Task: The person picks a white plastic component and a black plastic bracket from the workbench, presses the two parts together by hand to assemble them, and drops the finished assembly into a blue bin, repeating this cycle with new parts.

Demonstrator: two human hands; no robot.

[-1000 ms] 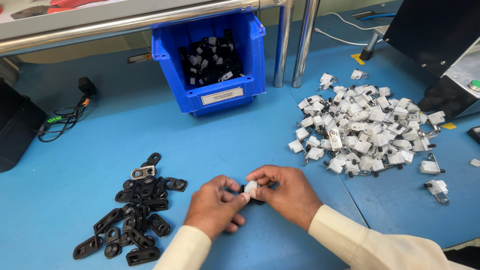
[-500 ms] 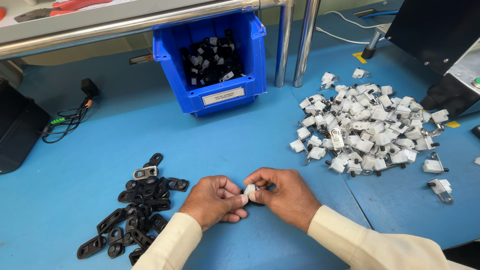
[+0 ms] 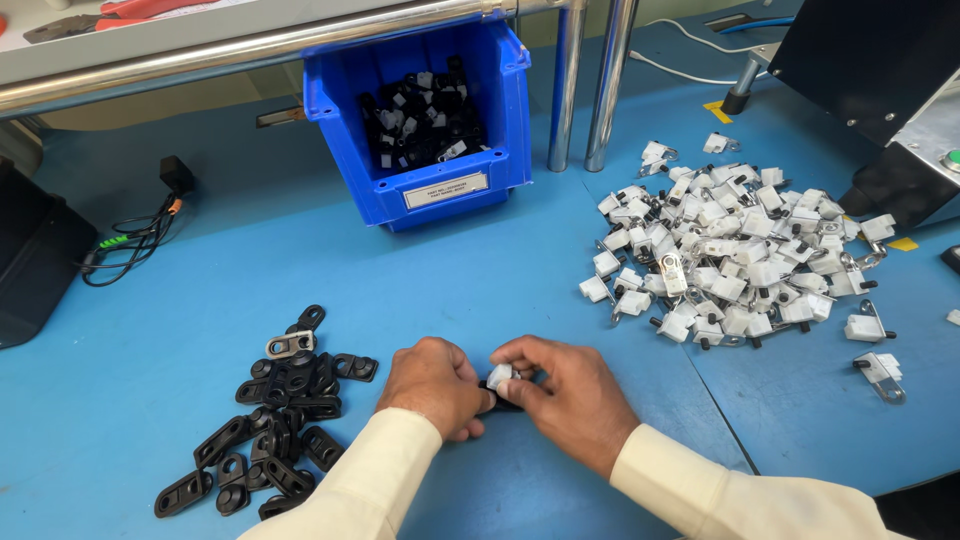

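Two hands meet low on the blue table (image 3: 480,260), in front of the blue bin (image 3: 425,110) and well apart from it. Between them sits a small white part (image 3: 499,376) joined with a black piece (image 3: 503,397); fingers cover most of both, so how the two fit together cannot be made out. The left hand (image 3: 435,385) lies knuckles up, its fingers curled in against the black piece, its thumb hidden. The right hand (image 3: 570,395) pinches the white part between thumb and forefinger, wrist angled inward. Both cream sleeves run off the bottom edge.

Left of the hands, and nearer than the bin, lies a heap of black brackets (image 3: 270,415), one grey bracket (image 3: 290,346) on top. Right of the bin spreads a pile of white parts (image 3: 725,250), a few with metal clips; single ones lie apart at its near side. Inside the bin are mixed black and white pieces, too small to tell. Behind the bin stand two metal posts (image 3: 590,80). Far left of it, a black box (image 3: 35,260) is cut off by the edge, with a cable (image 3: 135,235) beside it. A dark machine (image 3: 880,80) is cropped at the upper right.
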